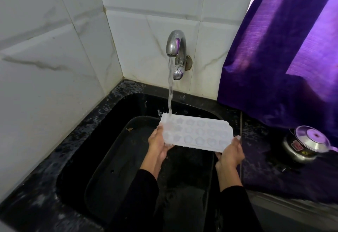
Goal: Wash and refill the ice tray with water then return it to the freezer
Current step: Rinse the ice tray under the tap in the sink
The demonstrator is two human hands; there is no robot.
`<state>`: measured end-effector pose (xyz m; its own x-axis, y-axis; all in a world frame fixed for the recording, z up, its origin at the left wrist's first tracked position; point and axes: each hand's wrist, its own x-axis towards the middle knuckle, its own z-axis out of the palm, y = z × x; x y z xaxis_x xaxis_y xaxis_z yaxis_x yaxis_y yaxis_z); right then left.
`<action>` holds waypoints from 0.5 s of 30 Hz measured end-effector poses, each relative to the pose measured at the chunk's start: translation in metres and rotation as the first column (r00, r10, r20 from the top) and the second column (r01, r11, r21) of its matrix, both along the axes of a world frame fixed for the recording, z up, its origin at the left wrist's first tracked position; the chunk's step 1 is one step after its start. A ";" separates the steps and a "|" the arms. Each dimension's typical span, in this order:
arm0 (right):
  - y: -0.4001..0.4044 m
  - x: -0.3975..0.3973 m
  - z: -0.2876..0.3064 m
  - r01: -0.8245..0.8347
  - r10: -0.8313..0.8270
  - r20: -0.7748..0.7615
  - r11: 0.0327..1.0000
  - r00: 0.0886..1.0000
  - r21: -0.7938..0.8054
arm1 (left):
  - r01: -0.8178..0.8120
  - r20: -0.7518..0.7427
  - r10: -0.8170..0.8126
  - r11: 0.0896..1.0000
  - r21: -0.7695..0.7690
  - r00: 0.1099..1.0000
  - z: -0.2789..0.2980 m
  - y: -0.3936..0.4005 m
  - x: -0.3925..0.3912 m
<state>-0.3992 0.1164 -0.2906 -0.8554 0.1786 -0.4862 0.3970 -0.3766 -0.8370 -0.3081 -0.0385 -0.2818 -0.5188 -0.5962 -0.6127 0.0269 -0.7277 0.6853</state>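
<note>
A white ice tray with flower-shaped cells is held level over the black sink. My left hand grips its left end and my right hand grips its near right corner. The steel tap on the tiled wall is running. Its stream of water lands on the tray's far left corner and splashes there.
A dark rectangular tub sits inside the sink under the tray. A steel pot with a lid stands on the black counter to the right. A purple curtain hangs over the right side. White tiled walls close in the left and back.
</note>
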 end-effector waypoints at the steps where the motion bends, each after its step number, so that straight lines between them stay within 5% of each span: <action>1: -0.001 0.001 0.000 -0.004 0.004 -0.001 1.000 1.000 -0.001 | -0.011 -0.001 0.011 1.000 -0.002 1.000 0.001 0.000 0.001; 15: -0.033 0.016 -0.011 -0.145 0.146 -0.035 0.989 0.989 0.029 | -0.224 0.049 0.227 0.973 -0.049 0.973 -0.002 -0.018 0.036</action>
<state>-0.3831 0.0834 -0.3015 -0.8905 0.0635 -0.4506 0.4145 -0.2952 -0.8608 -0.2722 -0.0569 -0.2837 -0.3348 -0.7202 -0.6076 0.1488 -0.6772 0.7206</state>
